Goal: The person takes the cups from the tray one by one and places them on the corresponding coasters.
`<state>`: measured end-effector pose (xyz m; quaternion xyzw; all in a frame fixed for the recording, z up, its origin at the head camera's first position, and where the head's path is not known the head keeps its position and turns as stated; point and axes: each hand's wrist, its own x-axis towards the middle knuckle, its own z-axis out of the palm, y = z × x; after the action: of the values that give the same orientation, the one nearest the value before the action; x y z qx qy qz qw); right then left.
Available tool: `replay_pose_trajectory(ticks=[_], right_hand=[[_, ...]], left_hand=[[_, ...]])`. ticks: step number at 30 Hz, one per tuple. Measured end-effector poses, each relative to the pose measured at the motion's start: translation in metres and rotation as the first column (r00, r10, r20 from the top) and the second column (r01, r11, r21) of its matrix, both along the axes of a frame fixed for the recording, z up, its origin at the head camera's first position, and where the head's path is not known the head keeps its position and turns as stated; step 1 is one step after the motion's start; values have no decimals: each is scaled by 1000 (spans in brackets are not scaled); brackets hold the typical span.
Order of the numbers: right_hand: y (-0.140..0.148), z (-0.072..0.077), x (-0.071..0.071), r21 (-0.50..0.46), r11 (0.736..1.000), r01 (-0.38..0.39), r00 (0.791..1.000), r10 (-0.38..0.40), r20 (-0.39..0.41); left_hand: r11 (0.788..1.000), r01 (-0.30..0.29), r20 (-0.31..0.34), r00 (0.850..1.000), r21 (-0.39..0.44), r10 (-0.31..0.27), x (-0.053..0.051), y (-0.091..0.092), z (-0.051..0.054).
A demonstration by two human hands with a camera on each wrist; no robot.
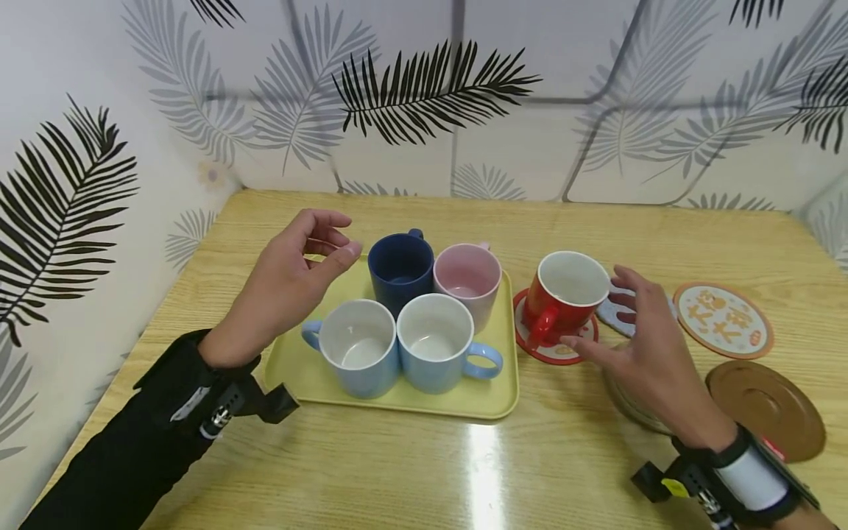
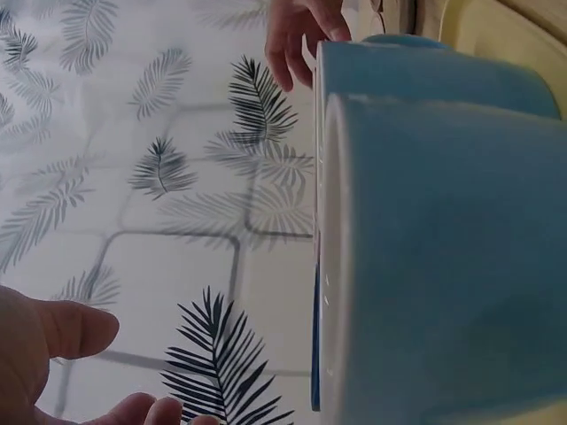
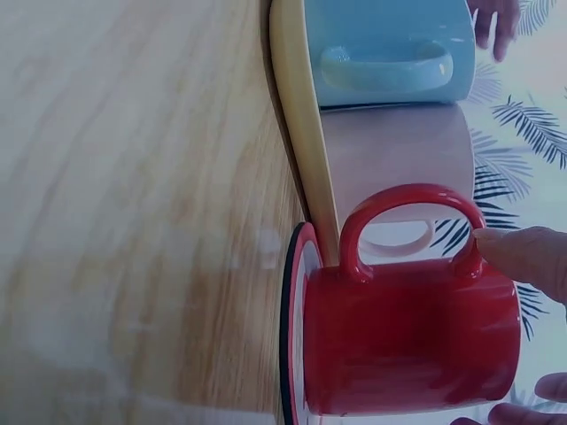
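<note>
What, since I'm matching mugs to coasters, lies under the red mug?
Under the red mug is a red-rimmed coaster with a pale centre. The mug's base hides its middle, so any print there cannot be seen.

We've got a light wood-look desk (image 1: 371,471), yellowish with fine grain, its far edge right by the back wall (image 1: 503,162). That wall's whitish and covered in palm-leaf prints: bold black fronds, softer grey ones, plus grey lines with rounded corners. The left wall (image 1: 40,81) has the same leafy pattern, and we can spot a small pale orange flower (image 1: 212,174) near the corner. Lighting's pretty bright, with a white glare streak (image 1: 486,471) on the desk's near side. Our left wrist view shows the leaves sideways.
</note>
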<state>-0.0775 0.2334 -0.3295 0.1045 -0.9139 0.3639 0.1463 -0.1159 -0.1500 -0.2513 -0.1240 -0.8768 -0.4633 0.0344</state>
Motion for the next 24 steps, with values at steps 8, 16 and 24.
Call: replay_pose_trajectory(ticks=[8,16,24], right_hand=[[-1,-1,10,20,1000,-7,998,8,-57],[-3,-1,17,-10,1000,-20,994,19,-103],[-5,0,19,-4,1000,-21,994,20,-109]], left_hand=[[991,48,132,991,-126,-31,-36,-7,-7],[969,138,224,970,-205,-90,-75,-13,-16],[950,218,265,952,-223,-156,-99,-13,-21]])
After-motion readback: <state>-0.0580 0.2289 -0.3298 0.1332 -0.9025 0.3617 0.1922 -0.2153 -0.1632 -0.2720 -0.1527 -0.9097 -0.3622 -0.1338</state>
